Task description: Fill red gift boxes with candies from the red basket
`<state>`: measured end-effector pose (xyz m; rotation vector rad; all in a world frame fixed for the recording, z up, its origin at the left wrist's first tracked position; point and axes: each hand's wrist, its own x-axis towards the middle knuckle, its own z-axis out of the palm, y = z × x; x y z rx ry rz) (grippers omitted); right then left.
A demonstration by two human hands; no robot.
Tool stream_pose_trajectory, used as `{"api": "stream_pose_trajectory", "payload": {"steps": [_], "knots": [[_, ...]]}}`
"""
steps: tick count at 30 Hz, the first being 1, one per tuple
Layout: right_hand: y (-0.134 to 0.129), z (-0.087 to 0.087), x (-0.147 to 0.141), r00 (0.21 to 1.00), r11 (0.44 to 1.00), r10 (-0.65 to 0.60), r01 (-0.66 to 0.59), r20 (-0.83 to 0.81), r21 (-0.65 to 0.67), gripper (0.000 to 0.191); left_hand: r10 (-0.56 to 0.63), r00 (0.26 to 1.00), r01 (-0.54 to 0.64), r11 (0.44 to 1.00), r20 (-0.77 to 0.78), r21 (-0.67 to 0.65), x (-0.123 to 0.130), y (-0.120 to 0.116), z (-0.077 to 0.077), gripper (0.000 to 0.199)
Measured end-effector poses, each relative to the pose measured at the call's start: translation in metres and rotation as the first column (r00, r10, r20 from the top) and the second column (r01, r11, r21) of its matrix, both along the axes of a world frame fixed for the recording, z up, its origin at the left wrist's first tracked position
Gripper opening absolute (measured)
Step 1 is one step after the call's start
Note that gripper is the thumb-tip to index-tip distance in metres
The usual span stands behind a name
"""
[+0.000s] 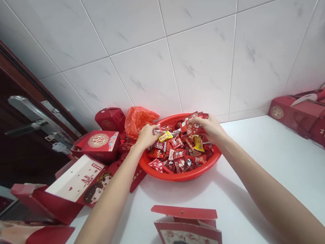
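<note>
A red plastic basket point(183, 176) heaped with small wrapped candies point(178, 153), mostly red with a few yellow, stands on the white table against the wall. Over its left side, my left hand point(147, 136) is closed, with a small pale-pink wrapped candy point(158, 131) at its fingertips. My right hand point(212, 128) reaches over the opposite side, its thumb and fingers closed on red candy packets point(192, 125); how many it grips is partly hidden. In front of me a red gift box point(189, 232) with a cartoon couple stands upright, its top flap raised.
Red gift boxes point(98, 143) crowd the left side, one with a white printed face point(76, 178). A crumpled red plastic bag point(139, 120) touches the basket's back left. More red boxes point(323, 119) stand at the right. A dark door with a metal handle point(29, 127) is at far left.
</note>
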<state>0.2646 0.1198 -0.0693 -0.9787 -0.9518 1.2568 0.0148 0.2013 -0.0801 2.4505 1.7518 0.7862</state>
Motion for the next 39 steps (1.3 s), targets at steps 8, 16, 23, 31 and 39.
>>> {"api": "stream_pose_trajectory", "payload": {"steps": [8,16,23,31,39], "knots": [[0.004,0.001,0.002,0.997,0.996,0.046,-0.051,-0.061,-0.078,0.011,0.025,0.631,0.074,0.993,0.775,-0.092,0.009,-0.01,0.01,0.022],[0.007,-0.002,0.003,0.994,0.994,0.054,-0.062,-0.094,-0.087,0.013,0.058,0.53,0.056,0.993,0.846,-0.103,0.011,-0.01,0.021,0.019],[0.005,0.0,0.002,0.994,0.994,0.061,-0.069,-0.094,-0.079,0.011,0.045,0.829,-0.031,0.999,0.558,-0.034,0.008,-0.009,0.012,0.008],[0.004,0.0,0.002,0.988,0.99,0.136,-0.138,-0.071,-0.02,0.015,0.049,0.787,-0.006,0.997,0.615,-0.071,0.012,-0.001,0.011,0.011],[0.005,-0.001,0.003,0.986,0.986,0.157,-0.16,-0.06,-0.037,0.012,-0.108,0.512,0.275,0.96,0.852,-0.044,0.036,-0.024,0.03,0.047]]}}
